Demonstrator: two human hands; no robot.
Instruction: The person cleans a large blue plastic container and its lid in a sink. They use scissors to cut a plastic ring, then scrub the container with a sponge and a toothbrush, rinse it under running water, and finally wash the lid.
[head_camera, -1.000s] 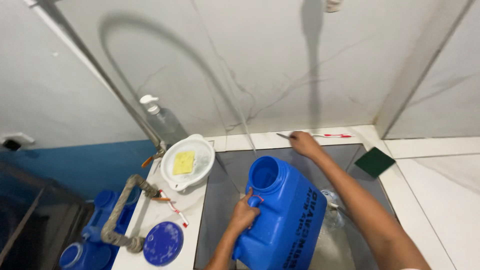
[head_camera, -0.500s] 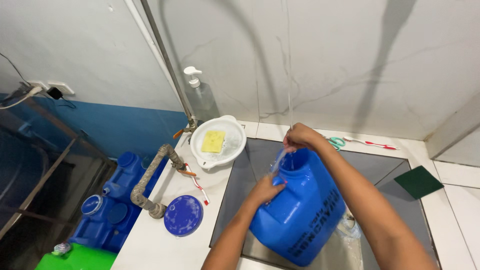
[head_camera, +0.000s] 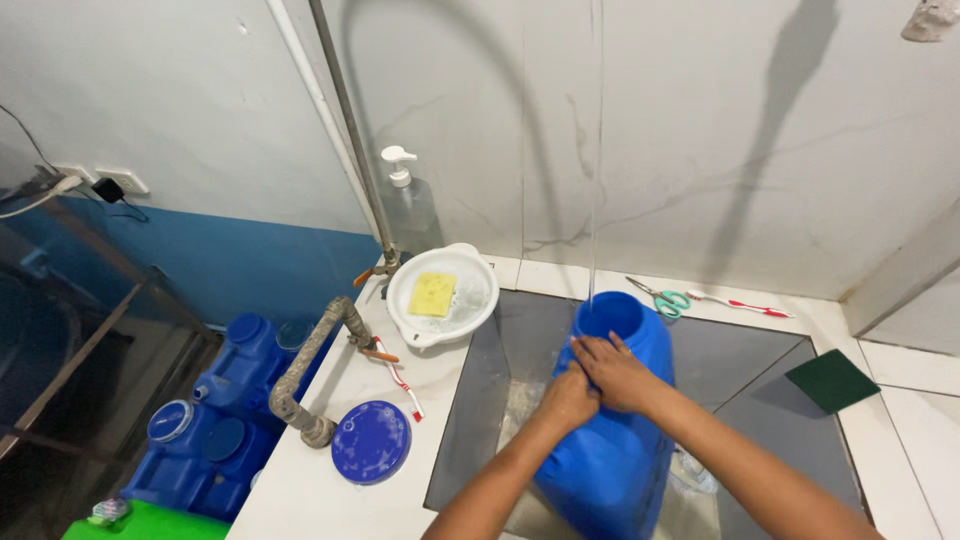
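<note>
While both hands (left hand (head_camera: 568, 396), right hand (head_camera: 615, 370)) apparently clasp it, blue jug (head_camera: 610, 440) sits beneath.

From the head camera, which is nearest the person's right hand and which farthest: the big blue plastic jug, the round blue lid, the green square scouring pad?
1. Big blue plastic jug: under the right hand, touching.
2. Green square scouring pad: on the right ledge.
3. Round blue lid: on the left counter, only slightly farther.

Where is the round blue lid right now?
In the head view, the round blue lid lies flat on the white counter left of the sink, beside the bent pipe's base and below the red-and-white toothbrush.
</note>
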